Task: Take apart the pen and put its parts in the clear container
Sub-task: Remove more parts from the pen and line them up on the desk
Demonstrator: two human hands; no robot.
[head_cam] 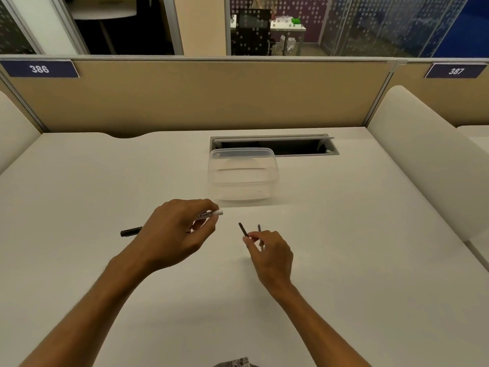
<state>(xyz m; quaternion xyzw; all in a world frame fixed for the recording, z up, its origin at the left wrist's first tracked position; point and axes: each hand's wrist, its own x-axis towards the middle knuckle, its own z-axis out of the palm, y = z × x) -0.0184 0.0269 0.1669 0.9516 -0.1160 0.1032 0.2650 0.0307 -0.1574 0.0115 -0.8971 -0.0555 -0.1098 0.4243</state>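
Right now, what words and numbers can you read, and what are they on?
"386" on the blue sign at the divider's left.
"387" on the blue sign at the right.
"BOARD" on the white pen barrel in the left hand; the rest is covered or too blurred.
Nothing readable on the clear container.

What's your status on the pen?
Left hand grips pen body. Right hand pinches thin dark insert. Container open, nothing in yet. Path clear.
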